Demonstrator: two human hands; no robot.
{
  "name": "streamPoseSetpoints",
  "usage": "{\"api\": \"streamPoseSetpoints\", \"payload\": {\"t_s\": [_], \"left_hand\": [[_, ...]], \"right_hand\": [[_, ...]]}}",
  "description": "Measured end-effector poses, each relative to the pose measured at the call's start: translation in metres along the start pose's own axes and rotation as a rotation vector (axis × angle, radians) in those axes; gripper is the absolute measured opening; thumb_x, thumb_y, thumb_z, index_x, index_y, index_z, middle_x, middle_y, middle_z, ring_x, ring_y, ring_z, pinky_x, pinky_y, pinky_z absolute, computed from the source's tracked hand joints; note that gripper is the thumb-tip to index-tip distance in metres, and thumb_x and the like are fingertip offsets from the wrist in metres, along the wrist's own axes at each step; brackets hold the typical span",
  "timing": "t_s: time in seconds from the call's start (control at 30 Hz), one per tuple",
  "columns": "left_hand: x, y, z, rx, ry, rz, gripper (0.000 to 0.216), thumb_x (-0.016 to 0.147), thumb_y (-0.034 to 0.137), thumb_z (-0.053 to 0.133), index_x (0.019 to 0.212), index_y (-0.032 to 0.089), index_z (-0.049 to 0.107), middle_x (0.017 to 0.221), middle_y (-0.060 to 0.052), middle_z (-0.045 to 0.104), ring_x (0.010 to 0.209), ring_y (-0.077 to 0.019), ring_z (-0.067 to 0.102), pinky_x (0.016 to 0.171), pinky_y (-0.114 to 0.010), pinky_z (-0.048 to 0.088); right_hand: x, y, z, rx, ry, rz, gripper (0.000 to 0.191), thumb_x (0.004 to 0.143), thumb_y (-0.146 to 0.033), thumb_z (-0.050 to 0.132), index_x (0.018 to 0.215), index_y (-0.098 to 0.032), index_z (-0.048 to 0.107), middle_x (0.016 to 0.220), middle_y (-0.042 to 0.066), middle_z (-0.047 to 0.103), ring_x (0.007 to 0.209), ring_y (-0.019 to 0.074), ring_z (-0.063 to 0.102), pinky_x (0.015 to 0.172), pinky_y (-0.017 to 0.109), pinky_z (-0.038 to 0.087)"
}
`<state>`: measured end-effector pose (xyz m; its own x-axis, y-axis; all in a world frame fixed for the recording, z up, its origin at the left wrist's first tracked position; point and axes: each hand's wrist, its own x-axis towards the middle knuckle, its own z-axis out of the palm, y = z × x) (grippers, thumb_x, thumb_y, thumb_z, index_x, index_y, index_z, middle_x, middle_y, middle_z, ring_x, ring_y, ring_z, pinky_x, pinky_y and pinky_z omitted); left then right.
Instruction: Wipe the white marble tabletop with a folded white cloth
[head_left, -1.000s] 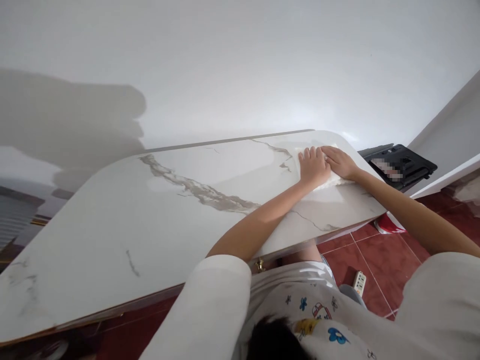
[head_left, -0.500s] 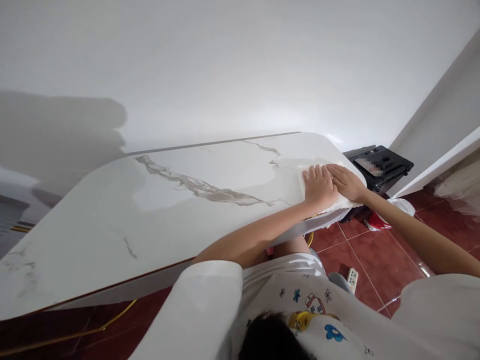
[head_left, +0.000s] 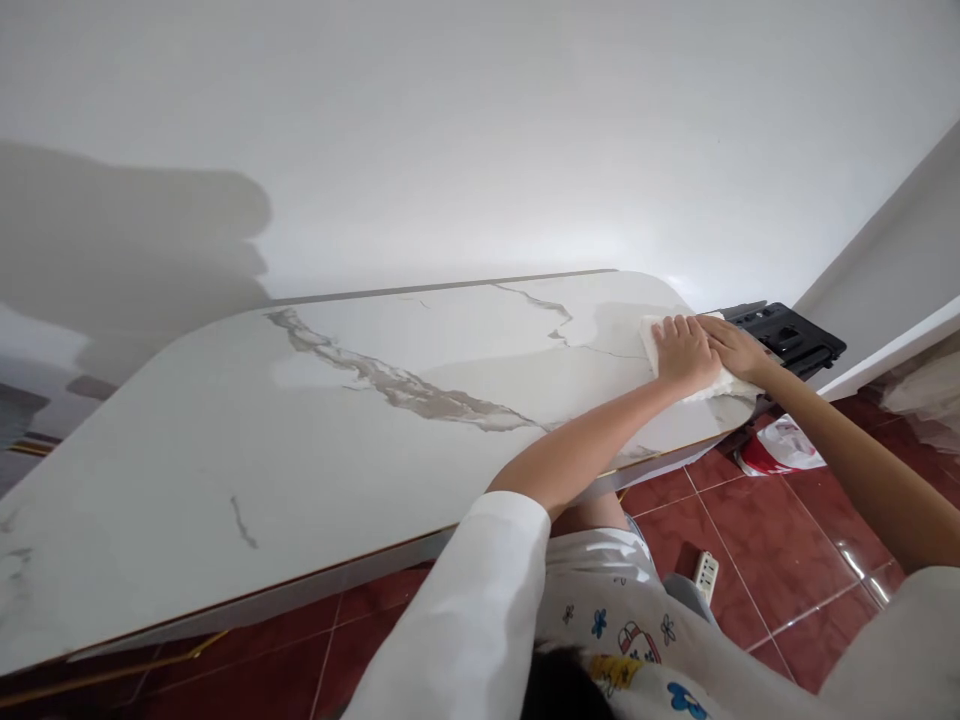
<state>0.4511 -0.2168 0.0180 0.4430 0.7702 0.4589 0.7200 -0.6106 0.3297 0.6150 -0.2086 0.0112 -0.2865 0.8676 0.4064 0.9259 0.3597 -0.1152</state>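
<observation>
A white marble-patterned tabletop (head_left: 315, 440) with grey veins stands against a white wall. At its far right end lies a white cloth (head_left: 718, 383). My left hand (head_left: 681, 352) presses flat on the cloth with fingers stretched out. My right hand (head_left: 736, 346) lies flat beside it, on the cloth's right part near the table's rounded corner. Most of the cloth is hidden under both hands.
A black folded device (head_left: 787, 338) sits just past the table's right end. On the dark red tiled floor (head_left: 757, 540) lie a white power strip (head_left: 705, 574) and a red-and-white bag (head_left: 780, 448). A white panel (head_left: 892, 345) leans at the right.
Both hands slid the cloth along the table's right end, first toward the near edge, then out toward the right corner. The camera view shifted slightly.
</observation>
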Motion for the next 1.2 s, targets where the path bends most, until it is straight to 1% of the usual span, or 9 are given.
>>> {"api": "streamPoseSetpoints", "payload": {"t_s": [0.2,0.33,0.43,0.6,0.77,0.87,0.97,1.07,1.2], "left_hand": [[0.047,-0.027,0.01,-0.013,-0.027,-0.016,0.042,0.092,0.024,0.034,0.127,0.006,0.048,0.129,-0.018,0.051,0.126,-0.0301,0.039,0.109,-0.048,0.024],[0.076,-0.052,0.013,-0.011,-0.029,-0.041,0.041,0.092,0.024,0.033,0.126,0.007,0.049,0.129,-0.017,0.051,0.125,-0.0296,0.04,0.109,-0.047,0.024],[0.095,-0.07,0.014,0.005,-0.053,-0.062,0.04,0.093,0.024,0.032,0.126,0.009,0.048,0.131,-0.017,0.05,0.127,-0.0291,0.038,0.109,-0.046,0.024],[0.123,-0.096,0.017,0.024,-0.061,-0.096,0.042,0.094,0.024,0.029,0.131,0.013,0.045,0.135,-0.015,0.048,0.131,-0.0288,0.034,0.11,-0.046,0.02],[0.143,-0.115,0.018,0.047,-0.078,-0.106,0.042,0.094,0.023,0.028,0.132,0.015,0.045,0.137,-0.013,0.047,0.131,-0.0276,0.035,0.11,-0.045,0.022],[0.147,-0.119,0.017,0.075,-0.084,-0.102,0.041,0.095,0.023,0.027,0.131,0.014,0.046,0.136,-0.013,0.048,0.13,-0.0276,0.037,0.109,-0.045,0.023],[0.145,-0.118,0.017,0.087,-0.058,-0.1,0.042,0.095,0.025,0.028,0.131,0.015,0.046,0.137,-0.013,0.049,0.13,-0.0274,0.038,0.11,-0.045,0.024],[0.136,-0.11,0.017,0.08,-0.052,-0.069,0.043,0.095,0.025,0.028,0.133,0.014,0.046,0.138,-0.012,0.048,0.131,-0.0272,0.036,0.111,-0.045,0.023],[0.114,-0.091,0.016,0.061,-0.063,-0.044,0.045,0.095,0.026,0.029,0.135,0.012,0.043,0.137,-0.015,0.047,0.132,-0.0284,0.035,0.112,-0.046,0.022]], "right_hand": [[0.049,0.02,0.014,-0.005,-0.01,0.036,0.047,0.093,-0.037,0.026,0.127,-0.02,0.054,0.131,0.01,0.059,0.123,0.027,0.053,0.106,0.047,0.041],[0.088,0.028,0.026,0.001,-0.029,0.049,0.046,0.092,-0.036,0.027,0.128,-0.023,0.053,0.132,0.007,0.059,0.124,0.0269,0.052,0.105,0.047,0.041],[0.115,0.031,0.035,-0.004,-0.036,0.077,0.047,0.092,-0.034,0.029,0.131,-0.023,0.053,0.135,0.005,0.057,0.125,0.0266,0.051,0.106,0.046,0.04],[0.154,0.037,0.048,-0.014,-0.051,0.109,0.048,0.091,-0.033,0.031,0.133,-0.022,0.051,0.138,0.004,0.055,0.126,0.0254,0.05,0.105,0.044,0.041],[0.182,0.043,0.059,-0.022,-0.07,0.17,0.048,0.091,-0.032,0.032,0.134,-0.025,0.051,0.14,0.002,0.053,0.126,0.0256,0.05,0.104,0.045,0.041],[0.188,0.045,0.063,-0.004,-0.067,0.179,0.048,0.091,-0.031,0.033,0.135,-0.026,0.051,0.14,0.001,0.053,0.127,0.0265,0.05,0.103,0.047,0.041],[0.183,0.047,0.063,0.024,-0.036,0.139,0.047,0.092,-0.032,0.032,0.135,-0.026,0.05,0.141,0.001,0.052,0.128,0.026,0.048,0.106,0.047,0.04],[0.166,0.046,0.059,0.03,-0.027,0.101,0.047,0.094,-0.034,0.028,0.137,-0.026,0.047,0.142,0.002,0.051,0.13,0.0244,0.046,0.108,0.046,0.038],[0.135,0.04,0.047,0.009,-0.038,0.047,0.048,0.093,-0.035,0.027,0.137,-0.024,0.045,0.142,0.004,0.051,0.131,0.0246,0.045,0.11,0.048,0.036]]}}
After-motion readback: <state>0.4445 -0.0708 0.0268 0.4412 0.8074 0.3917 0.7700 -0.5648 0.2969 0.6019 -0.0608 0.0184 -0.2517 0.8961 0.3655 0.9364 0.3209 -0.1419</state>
